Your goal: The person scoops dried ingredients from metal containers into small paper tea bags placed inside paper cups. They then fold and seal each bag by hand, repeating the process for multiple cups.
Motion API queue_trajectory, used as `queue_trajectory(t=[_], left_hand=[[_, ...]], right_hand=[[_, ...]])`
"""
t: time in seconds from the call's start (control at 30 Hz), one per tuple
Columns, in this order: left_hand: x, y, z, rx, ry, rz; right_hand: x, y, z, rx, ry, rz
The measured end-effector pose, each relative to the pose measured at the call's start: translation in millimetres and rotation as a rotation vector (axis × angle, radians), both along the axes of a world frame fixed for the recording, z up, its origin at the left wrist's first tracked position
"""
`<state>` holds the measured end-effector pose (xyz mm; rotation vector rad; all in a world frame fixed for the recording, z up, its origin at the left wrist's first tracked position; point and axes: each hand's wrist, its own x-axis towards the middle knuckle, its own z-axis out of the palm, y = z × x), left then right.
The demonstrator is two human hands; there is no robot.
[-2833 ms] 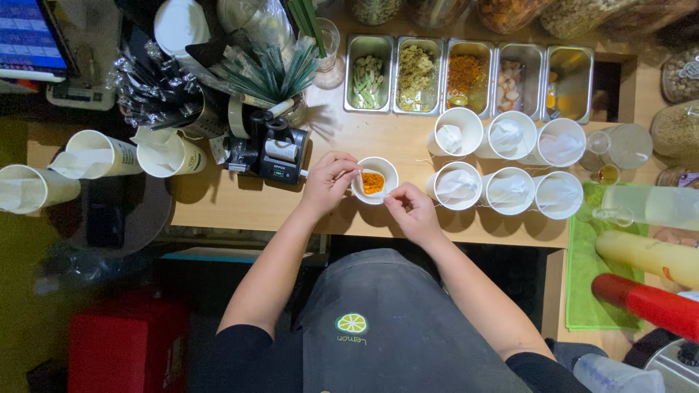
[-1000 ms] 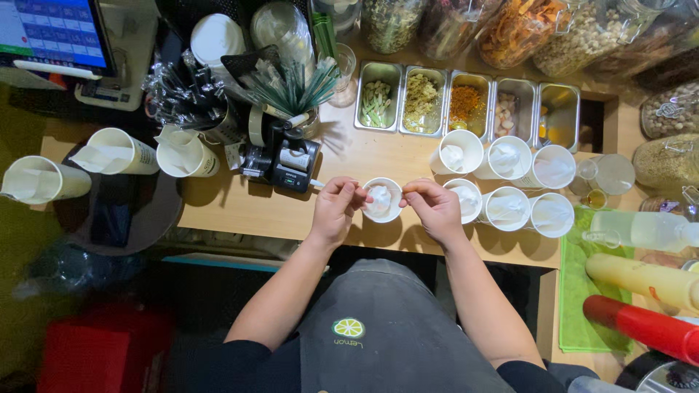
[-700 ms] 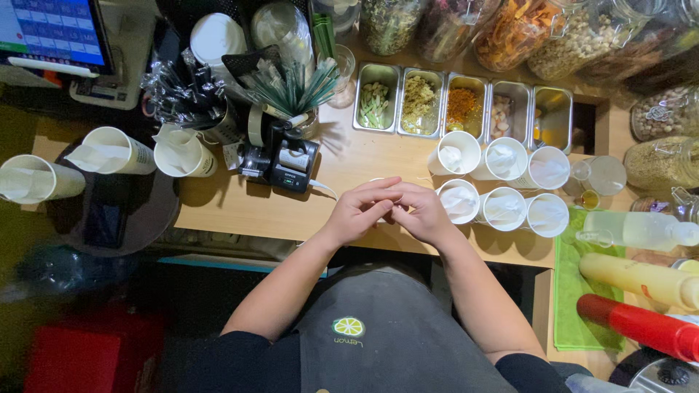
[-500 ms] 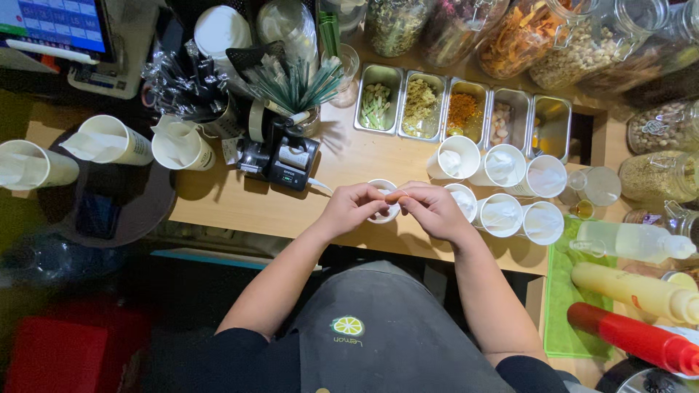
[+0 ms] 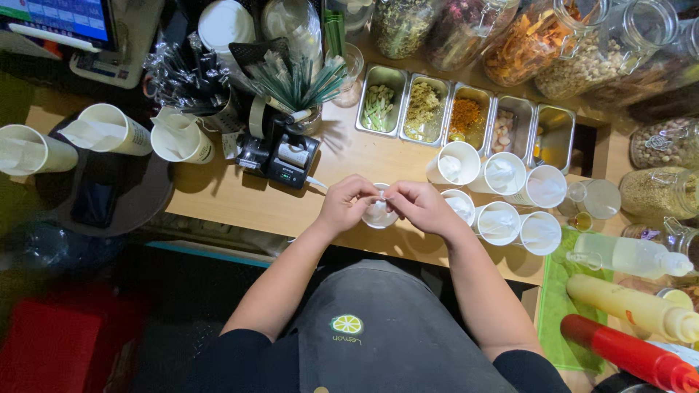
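Presently both hands meet over a small white paper cup (image 5: 378, 213) at the front edge of the wooden counter (image 5: 218, 196). The left hand (image 5: 348, 206) cups its side; the right hand (image 5: 416, 205) pinches something thin at the rim (a film or liner; too small to tell). Risk: the cup stands near the counter's edge and just beside five lined cups (image 5: 502, 200), so a sideways tug could tip it off or into them.
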<state>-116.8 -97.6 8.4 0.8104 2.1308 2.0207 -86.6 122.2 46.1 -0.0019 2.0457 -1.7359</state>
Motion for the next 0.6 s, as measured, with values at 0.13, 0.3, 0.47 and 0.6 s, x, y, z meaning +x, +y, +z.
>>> queue_trajectory(t=[0.13, 0.3, 0.47, 0.6], left_hand=[[-2, -2, -7, 0.031, -0.034, 0.024], [-8, -1, -8, 0.045, -0.065, -0.004], [-14, 2, -5, 0.042, -0.168, -0.066], [-12, -2, 0, -0.036, -0.151, -0.153]], right_hand=[[4, 6, 0, 0.012, 0.293, 0.189], [13, -3, -4, -0.158, 0.053, -0.062], [33, -3, -8, -0.219, 0.061, -0.099], [44, -2, -12, 0.004, 0.309, -0.165]])
